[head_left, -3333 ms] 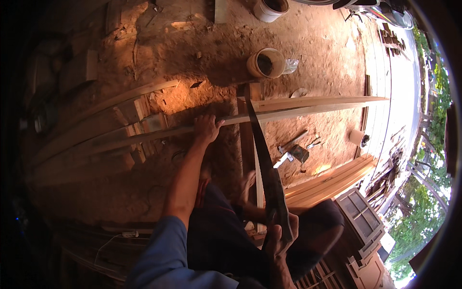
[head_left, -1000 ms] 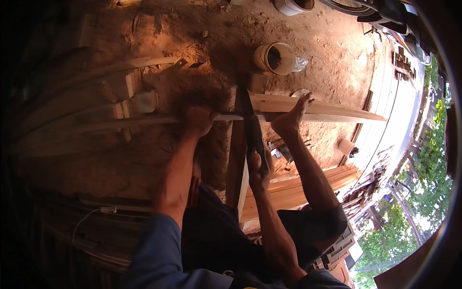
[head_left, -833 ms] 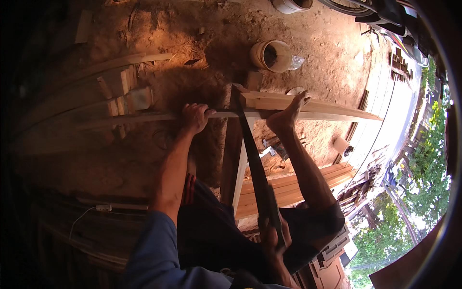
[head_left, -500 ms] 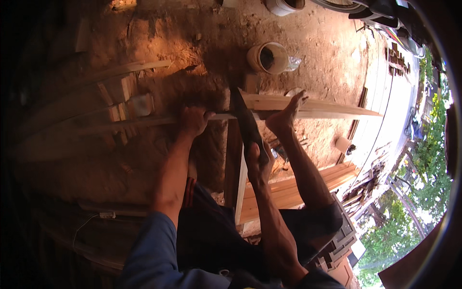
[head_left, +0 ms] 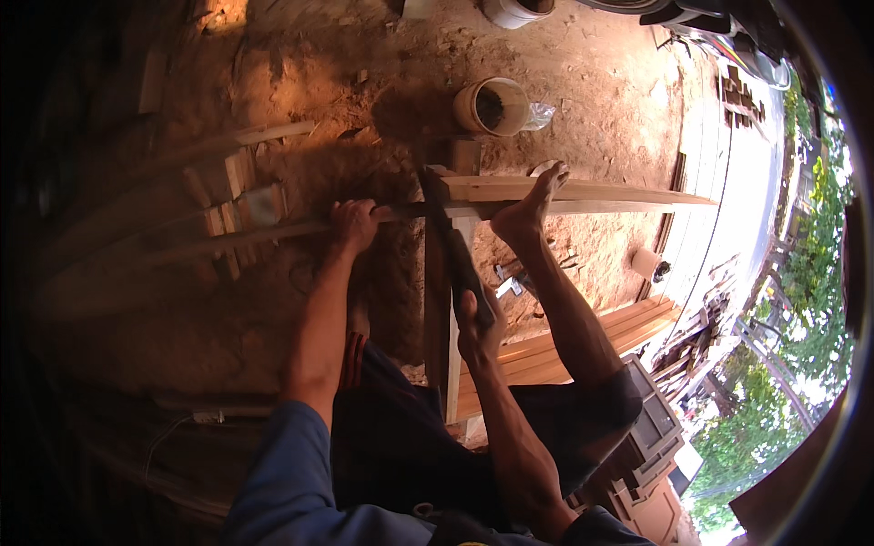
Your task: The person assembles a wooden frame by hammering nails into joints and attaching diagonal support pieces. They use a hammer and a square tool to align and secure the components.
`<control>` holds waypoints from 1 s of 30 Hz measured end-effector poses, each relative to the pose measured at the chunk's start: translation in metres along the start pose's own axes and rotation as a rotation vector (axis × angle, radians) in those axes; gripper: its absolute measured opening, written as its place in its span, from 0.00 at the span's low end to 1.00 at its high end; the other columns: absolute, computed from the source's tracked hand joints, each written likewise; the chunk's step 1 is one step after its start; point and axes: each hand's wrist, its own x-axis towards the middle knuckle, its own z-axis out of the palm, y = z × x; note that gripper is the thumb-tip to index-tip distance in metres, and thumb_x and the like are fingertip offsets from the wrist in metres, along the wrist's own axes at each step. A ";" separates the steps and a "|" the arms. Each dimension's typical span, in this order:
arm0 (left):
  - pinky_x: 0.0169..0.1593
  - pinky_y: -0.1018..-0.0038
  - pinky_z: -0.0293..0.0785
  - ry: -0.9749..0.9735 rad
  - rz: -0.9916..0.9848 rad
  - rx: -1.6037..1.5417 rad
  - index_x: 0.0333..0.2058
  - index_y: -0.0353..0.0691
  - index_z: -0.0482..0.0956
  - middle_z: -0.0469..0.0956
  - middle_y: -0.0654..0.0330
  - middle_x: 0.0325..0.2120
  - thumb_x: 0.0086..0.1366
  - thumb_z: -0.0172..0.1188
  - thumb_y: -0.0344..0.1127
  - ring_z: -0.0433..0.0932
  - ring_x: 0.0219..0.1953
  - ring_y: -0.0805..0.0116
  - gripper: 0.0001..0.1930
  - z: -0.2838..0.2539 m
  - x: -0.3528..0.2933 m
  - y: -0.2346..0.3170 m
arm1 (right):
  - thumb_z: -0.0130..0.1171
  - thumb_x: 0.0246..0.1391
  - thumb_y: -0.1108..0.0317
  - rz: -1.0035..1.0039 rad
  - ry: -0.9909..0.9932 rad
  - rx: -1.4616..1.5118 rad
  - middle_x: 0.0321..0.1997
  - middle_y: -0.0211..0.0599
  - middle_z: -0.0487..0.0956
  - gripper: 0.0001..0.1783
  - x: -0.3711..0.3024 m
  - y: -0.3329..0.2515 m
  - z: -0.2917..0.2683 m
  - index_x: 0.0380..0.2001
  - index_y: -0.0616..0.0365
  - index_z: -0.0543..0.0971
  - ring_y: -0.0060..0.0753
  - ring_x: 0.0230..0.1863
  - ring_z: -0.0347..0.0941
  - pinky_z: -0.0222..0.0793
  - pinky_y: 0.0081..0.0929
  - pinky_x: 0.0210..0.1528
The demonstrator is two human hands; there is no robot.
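Note:
My right hand (head_left: pixel 480 332) is closed round the grip of a handsaw (head_left: pixel 439 207), whose dark blade points away from me. That blade lies across a long wooden board (head_left: pixel 592 207), near where the board crosses an upright timber support (head_left: pixel 438 309). Left of the saw, my left hand (head_left: pixel 355 223) is closed over the narrow length of board (head_left: pixel 273 229) running off to the left. My bare right foot (head_left: pixel 530 207) presses on the board's right part. The cutting edge's contact with the wood is too dark to make out.
A bucket (head_left: pixel 492 107) with dark contents stands beyond the board, a second bucket (head_left: pixel 517 9) farther off. Scrap blocks (head_left: pixel 238 214) are at the left. Stacked planks (head_left: pixel 528 359) lie below my right leg, near brown crates (head_left: pixel 642 428). A container (head_left: pixel 648 265) lies on the right.
The saw and my right hand have drawn back toward me, the saw's grip sitting lower. My left hand stays on the board. The whole view has shifted slightly.

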 end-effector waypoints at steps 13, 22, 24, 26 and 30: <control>0.48 0.51 0.72 -0.237 -0.126 -0.028 0.33 0.35 0.79 0.80 0.39 0.37 0.72 0.52 0.56 0.76 0.45 0.34 0.26 -0.065 -0.060 -0.044 | 0.63 0.58 0.40 0.154 0.102 0.530 0.29 0.25 0.74 0.29 -0.178 -0.082 -0.100 0.38 0.59 0.73 0.15 0.28 0.68 0.65 0.18 0.30; 0.45 0.49 0.69 -0.398 -0.113 0.103 0.31 0.29 0.78 0.78 0.34 0.34 0.72 0.51 0.59 0.76 0.40 0.32 0.32 -0.088 -0.143 0.045 | 0.69 0.53 0.40 0.040 0.114 0.949 0.30 0.33 0.75 0.33 -0.217 -0.128 -0.154 0.39 0.61 0.70 0.20 0.29 0.69 0.66 0.20 0.31; 0.46 0.49 0.69 -0.418 -0.169 0.100 0.32 0.28 0.79 0.78 0.34 0.35 0.72 0.51 0.59 0.77 0.41 0.33 0.32 -0.084 -0.159 0.055 | 0.70 0.51 0.40 -0.013 0.137 1.069 0.30 0.35 0.76 0.35 -0.220 -0.131 -0.163 0.41 0.61 0.70 0.21 0.30 0.70 0.66 0.21 0.31; 0.46 0.49 0.70 -0.409 -0.215 0.092 0.34 0.28 0.80 0.79 0.34 0.35 0.71 0.52 0.59 0.78 0.41 0.34 0.31 -0.081 -0.171 0.059 | 0.72 0.48 0.40 -0.042 0.222 1.224 0.31 0.39 0.76 0.39 -0.217 -0.129 -0.172 0.44 0.64 0.68 0.26 0.30 0.72 0.67 0.22 0.31; 0.48 0.51 0.70 -0.354 -0.296 0.047 0.37 0.24 0.80 0.78 0.33 0.35 0.70 0.54 0.57 0.78 0.41 0.36 0.32 -0.071 -0.184 0.058 | 0.58 0.50 0.26 -0.161 0.249 1.281 0.32 0.35 0.68 0.45 -0.196 -0.113 -0.203 0.49 0.59 0.66 0.31 0.32 0.66 0.65 0.31 0.33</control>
